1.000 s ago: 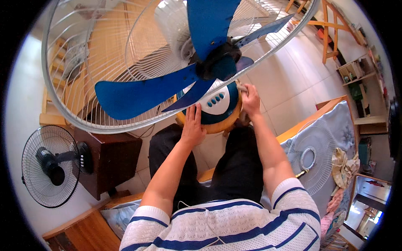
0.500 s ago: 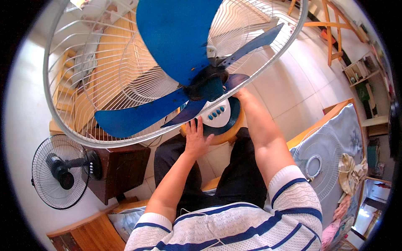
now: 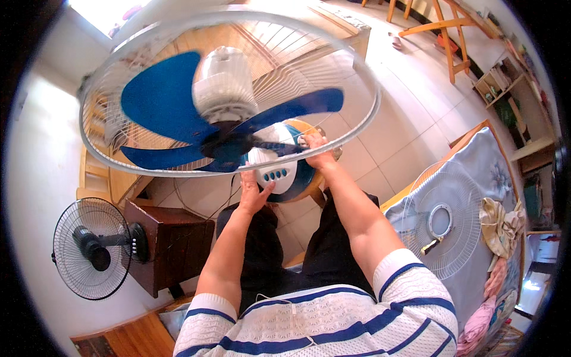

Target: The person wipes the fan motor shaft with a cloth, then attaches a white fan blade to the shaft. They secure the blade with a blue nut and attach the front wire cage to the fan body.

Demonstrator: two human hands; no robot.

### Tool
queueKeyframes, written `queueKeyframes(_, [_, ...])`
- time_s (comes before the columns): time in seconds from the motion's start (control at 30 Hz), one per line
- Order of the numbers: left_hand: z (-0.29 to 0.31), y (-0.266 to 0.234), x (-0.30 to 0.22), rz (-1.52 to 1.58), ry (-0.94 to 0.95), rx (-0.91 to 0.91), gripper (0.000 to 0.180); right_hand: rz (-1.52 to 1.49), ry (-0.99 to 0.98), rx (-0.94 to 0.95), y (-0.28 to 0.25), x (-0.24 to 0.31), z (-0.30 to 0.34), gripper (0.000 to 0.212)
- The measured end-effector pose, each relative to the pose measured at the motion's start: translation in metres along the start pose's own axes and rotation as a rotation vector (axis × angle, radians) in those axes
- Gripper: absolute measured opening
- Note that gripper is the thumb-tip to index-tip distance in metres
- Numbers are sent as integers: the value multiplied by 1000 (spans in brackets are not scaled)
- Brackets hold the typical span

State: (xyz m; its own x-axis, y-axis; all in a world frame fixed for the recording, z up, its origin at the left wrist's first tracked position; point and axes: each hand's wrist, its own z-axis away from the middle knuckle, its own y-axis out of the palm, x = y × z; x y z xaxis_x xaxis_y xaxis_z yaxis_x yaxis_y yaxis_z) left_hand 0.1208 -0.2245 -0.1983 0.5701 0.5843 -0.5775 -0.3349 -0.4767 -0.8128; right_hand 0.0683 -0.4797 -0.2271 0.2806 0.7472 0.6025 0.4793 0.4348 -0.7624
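Observation:
A large fan with blue blades [image 3: 160,98] and a white base [image 3: 275,172] rimmed in blue stands in front of me. Its front grille is off, so the blades sit bare inside the white rear cage [image 3: 380,101]. My left hand [image 3: 253,193] cups the base's left front corner, fingers along the side and thumb near the blue buttons [image 3: 275,175]. On the far right of the base, my right hand [image 3: 315,149] has its fingers curled on the fan; the exact part is unclear. The white motor housing [image 3: 223,74] shows behind the blades.
A yellow wooden stool [image 3: 309,191] is under the base. To the left, a black fan [image 3: 95,247] is beside a dark wooden cabinet [image 3: 172,244]. On the bed [image 3: 476,146] at right lie a loose grille [image 3: 458,202] and a beige cloth [image 3: 499,220]. A wooden rack [image 3: 443,27] stands far right.
The fan head has swung left and tipped, bringing the motor housing into view. My right hand has moved left and shows more clearly. My left hand has shifted slightly left along the base.

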Motion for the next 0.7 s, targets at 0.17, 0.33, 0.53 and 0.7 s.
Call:
queueKeyframes(0.17, [-4, 2, 15, -51, -78, 58, 93, -149, 26, -183, 3, 18, 52, 31])
queueKeyframes(0.33, [-14, -6, 12, 50, -58, 90, 93, -330, 171, -219, -7, 44, 95, 27])
queueKeyframes(0.53, [-16, -1, 12, 243, -151, 48, 82, -617, 179, -26, -16, 82, 129, 25])
queueKeyframes(0.7, [-9, 0, 25, 521, -125, 66, 54, -638, 29, 105, -14, 114, 125, 26])
